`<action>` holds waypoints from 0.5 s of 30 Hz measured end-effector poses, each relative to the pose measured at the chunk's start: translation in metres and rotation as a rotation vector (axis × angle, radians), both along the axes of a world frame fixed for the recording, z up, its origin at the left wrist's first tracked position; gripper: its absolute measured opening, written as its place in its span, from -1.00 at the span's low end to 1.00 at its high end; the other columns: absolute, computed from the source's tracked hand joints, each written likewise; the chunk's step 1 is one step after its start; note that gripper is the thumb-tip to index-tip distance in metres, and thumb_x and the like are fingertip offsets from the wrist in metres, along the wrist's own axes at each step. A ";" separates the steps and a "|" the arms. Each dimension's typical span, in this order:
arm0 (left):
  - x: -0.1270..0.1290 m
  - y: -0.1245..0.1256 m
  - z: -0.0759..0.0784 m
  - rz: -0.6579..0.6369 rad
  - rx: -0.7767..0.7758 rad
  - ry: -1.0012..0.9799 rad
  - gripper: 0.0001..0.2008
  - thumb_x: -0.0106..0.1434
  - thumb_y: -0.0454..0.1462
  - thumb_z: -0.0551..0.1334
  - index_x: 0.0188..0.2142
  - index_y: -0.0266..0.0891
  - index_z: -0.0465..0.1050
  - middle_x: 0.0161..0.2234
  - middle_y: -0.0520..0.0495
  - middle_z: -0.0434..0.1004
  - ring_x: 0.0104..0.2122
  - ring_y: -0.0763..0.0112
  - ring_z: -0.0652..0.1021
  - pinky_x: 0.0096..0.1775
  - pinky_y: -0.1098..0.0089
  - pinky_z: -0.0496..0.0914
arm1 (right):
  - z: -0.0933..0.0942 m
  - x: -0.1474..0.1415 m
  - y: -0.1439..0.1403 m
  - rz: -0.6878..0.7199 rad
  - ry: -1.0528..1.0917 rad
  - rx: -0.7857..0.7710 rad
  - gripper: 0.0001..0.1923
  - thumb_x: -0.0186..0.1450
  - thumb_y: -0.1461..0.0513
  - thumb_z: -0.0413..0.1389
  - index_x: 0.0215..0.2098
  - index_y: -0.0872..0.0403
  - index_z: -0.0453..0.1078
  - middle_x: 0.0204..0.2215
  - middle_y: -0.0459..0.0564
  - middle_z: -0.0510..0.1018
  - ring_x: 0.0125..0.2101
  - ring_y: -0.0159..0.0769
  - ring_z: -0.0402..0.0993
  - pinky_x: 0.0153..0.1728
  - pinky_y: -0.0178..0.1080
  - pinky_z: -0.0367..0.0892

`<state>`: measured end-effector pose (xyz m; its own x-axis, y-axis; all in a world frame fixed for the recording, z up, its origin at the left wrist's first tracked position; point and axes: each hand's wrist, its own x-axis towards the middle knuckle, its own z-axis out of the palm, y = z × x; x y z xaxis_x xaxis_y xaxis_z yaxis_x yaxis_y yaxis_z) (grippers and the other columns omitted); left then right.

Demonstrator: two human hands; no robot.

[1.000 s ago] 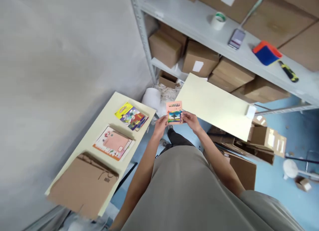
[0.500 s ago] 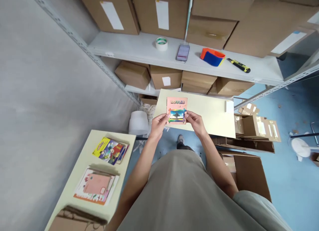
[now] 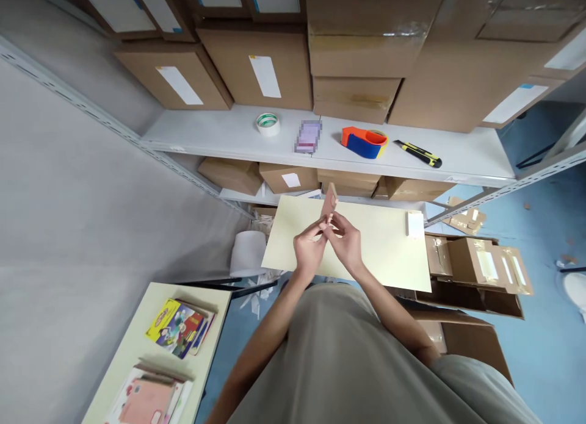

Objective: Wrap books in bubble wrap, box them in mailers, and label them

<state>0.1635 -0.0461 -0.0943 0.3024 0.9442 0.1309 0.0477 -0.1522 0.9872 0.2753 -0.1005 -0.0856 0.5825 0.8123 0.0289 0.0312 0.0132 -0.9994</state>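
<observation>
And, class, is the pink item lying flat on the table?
No, the left hand and right hand are holding up the pink item.

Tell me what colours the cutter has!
Yellow and black; the cutter shows best in the head view.

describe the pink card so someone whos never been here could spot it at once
Find the grey shelf stacked with cardboard boxes, then the pale table in front of it. Over that table, the left hand and right hand meet, holding the pink card nearly edge-on to the camera. Only this one is held; the other pink thing tops a pile on the lower-left table.
</observation>
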 end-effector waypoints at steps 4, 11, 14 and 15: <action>0.001 0.011 0.008 -0.053 0.061 0.052 -0.61 0.43 0.05 0.49 0.11 -0.06 0.81 0.19 -0.19 0.79 0.12 0.04 0.78 0.14 0.10 0.71 | 0.005 0.023 0.015 -0.027 -0.004 0.011 -0.42 0.48 -0.28 0.26 -0.02 0.02 0.73 -0.13 0.08 0.84 -0.12 0.00 0.78 -0.04 -0.04 0.70; -0.023 0.071 0.023 -0.134 -0.258 -0.057 -0.35 0.27 0.26 0.55 0.03 -0.23 0.79 0.06 -0.30 0.82 0.10 -0.04 0.76 0.20 0.08 0.61 | 0.011 0.056 0.024 0.076 0.107 0.034 -0.36 0.35 -0.36 0.35 -0.12 0.00 0.75 -0.22 0.04 0.82 -0.15 0.02 0.75 -0.14 -0.09 0.63; -0.023 0.076 0.027 -0.166 -0.314 -0.068 -0.36 0.22 0.28 0.57 -0.09 -0.23 0.82 -0.10 -0.22 0.85 -0.05 0.03 0.78 0.11 0.11 0.63 | 0.008 0.056 0.027 0.094 0.137 0.031 -0.35 0.34 -0.36 0.37 -0.10 0.01 0.75 -0.21 0.04 0.82 -0.17 0.00 0.76 -0.14 -0.09 0.63; -0.022 0.076 0.027 -0.152 -0.313 -0.069 -0.37 0.20 0.28 0.58 -0.10 -0.22 0.82 -0.12 -0.21 0.85 -0.08 0.04 0.78 0.08 0.12 0.64 | 0.007 0.055 0.028 0.094 0.144 0.032 -0.35 0.34 -0.36 0.37 -0.09 0.01 0.76 -0.20 0.05 0.83 -0.16 0.00 0.77 -0.13 -0.08 0.64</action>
